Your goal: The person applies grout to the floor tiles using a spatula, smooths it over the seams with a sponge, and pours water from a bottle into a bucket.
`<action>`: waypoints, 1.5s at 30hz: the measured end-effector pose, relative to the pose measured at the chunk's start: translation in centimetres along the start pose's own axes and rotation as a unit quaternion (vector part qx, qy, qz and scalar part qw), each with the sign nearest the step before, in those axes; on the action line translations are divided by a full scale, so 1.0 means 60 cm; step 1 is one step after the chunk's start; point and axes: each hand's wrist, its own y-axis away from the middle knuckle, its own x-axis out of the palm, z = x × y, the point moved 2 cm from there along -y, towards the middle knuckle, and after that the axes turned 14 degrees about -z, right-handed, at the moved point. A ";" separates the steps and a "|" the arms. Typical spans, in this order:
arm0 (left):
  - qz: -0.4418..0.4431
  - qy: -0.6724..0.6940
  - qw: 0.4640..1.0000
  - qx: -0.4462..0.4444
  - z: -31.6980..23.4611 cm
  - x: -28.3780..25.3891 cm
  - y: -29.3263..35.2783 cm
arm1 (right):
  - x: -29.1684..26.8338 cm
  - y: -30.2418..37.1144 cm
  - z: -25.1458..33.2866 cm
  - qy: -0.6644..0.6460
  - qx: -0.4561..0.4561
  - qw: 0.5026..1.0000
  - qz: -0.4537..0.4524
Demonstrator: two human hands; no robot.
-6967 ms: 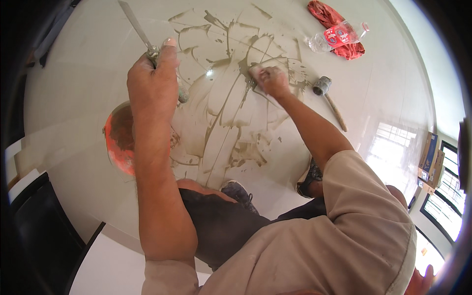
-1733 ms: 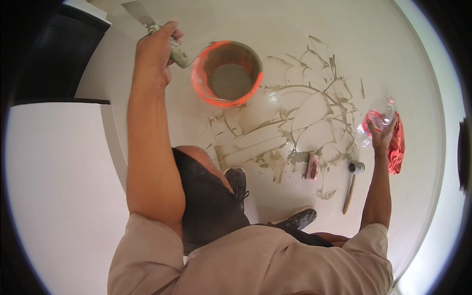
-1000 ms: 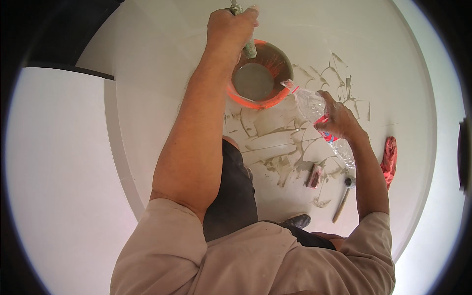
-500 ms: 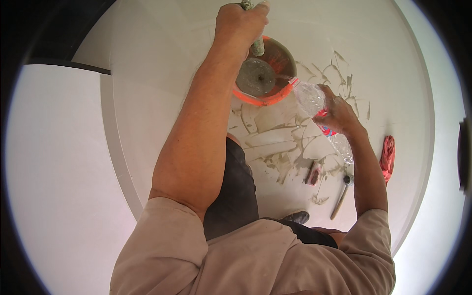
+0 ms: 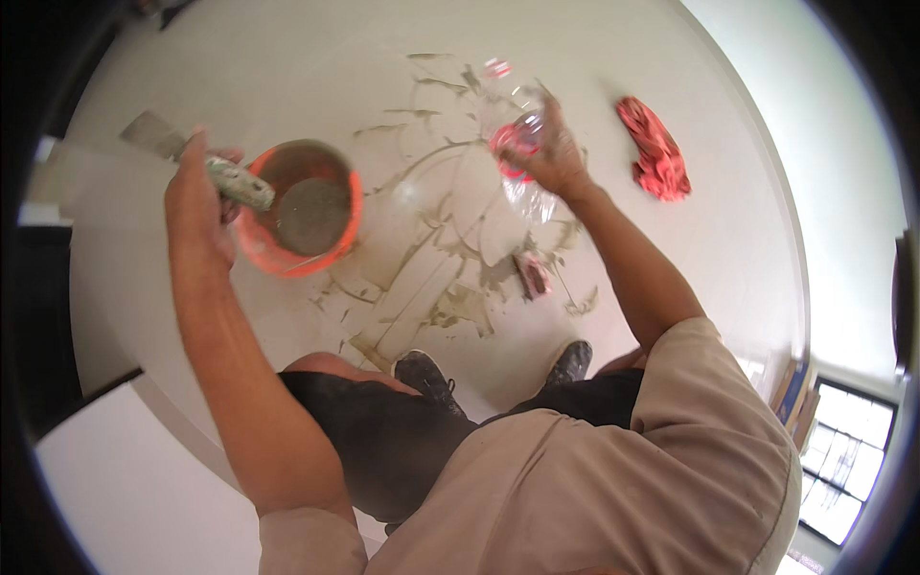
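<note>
A putty knife (image 5: 241,182) with a worn, mottled handle is gripped in my left hand (image 5: 199,196). Its flat blade points up and left, and the handle's end reaches over the rim of an orange bucket (image 5: 356,206). Inside the bucket lies a grey, wet-looking mix (image 5: 314,216). My right hand (image 5: 558,161), slightly blurred, has its fingers around the middle of a clear plastic bottle (image 5: 503,110) with a red label. The bottle is well to the right of the bucket; whether its base touches the floor I cannot tell.
Grey smears (image 5: 450,307) mark the pale floor. A small reddish block-like object (image 5: 534,278) lies below the bottle, and a crumpled red cloth (image 5: 656,151) lies at the right. My shoes (image 5: 428,379) stand near the smears. A window (image 5: 845,450) shows at the lower right.
The view has swung, bringing the bucket to the left. My right hand has taken the bottle away from the bucket's rim. My left hand has moved beside the bucket, with the putty knife's blade now visible.
</note>
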 end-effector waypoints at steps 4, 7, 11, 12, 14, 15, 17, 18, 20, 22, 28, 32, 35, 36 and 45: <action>0.049 0.020 0.998 -0.013 -0.018 0.061 0.057 | -0.199 -0.002 -0.208 0.132 -0.014 0.963 -0.235; 0.050 0.019 0.998 -0.017 -0.019 0.079 0.081 | -0.277 0.048 -0.280 0.132 0.209 0.913 -0.325; 0.098 0.001 0.995 -0.004 -0.013 0.121 0.115 | -0.339 0.115 -0.368 0.171 0.276 0.861 -0.392; 0.107 -0.024 0.994 -0.003 -0.010 0.128 0.121 | -0.337 0.133 -0.379 0.184 0.325 0.839 -0.396; 0.113 -0.051 0.992 0.001 -0.003 0.140 0.130 | -0.331 0.162 -0.400 0.193 0.375 0.815 -0.398; 0.127 -0.069 0.989 -0.010 0.003 0.148 0.135 | -0.329 0.175 -0.409 0.172 0.388 0.804 -0.417; 0.141 -0.090 0.986 -0.019 0.014 0.161 0.148 | -0.322 0.194 -0.426 0.149 0.403 0.791 -0.435; 0.154 -0.084 0.984 -0.042 0.022 0.170 0.155 | -0.318 0.202 -0.432 0.133 0.386 0.792 -0.453; 0.167 -0.079 0.981 -0.063 0.035 0.185 0.166 | -0.313 0.212 -0.448 0.116 0.371 0.792 -0.471; 0.181 -0.061 0.975 -0.111 0.051 0.202 0.172 | -0.316 0.214 -0.468 0.085 0.391 0.783 -0.476; 0.175 -0.066 0.970 -0.152 0.091 0.273 0.187 | -0.164 0.207 -0.337 -0.065 0.412 0.842 -0.344; 0.175 -0.148 0.963 -0.143 0.163 0.237 0.148 | 0.003 0.158 0.078 -0.458 0.409 0.777 0.138; 0.167 -0.119 0.970 -0.133 0.176 0.244 0.148 | 0.057 0.139 0.138 -0.443 0.374 0.792 0.192; 0.188 -0.093 0.969 -0.132 0.172 0.234 0.148 | 0.067 0.133 0.145 -0.441 0.370 0.791 0.207; -0.386 -0.130 0.883 0.234 0.260 -0.117 0.053 | 0.157 0.002 0.205 -0.087 0.008 0.974 0.211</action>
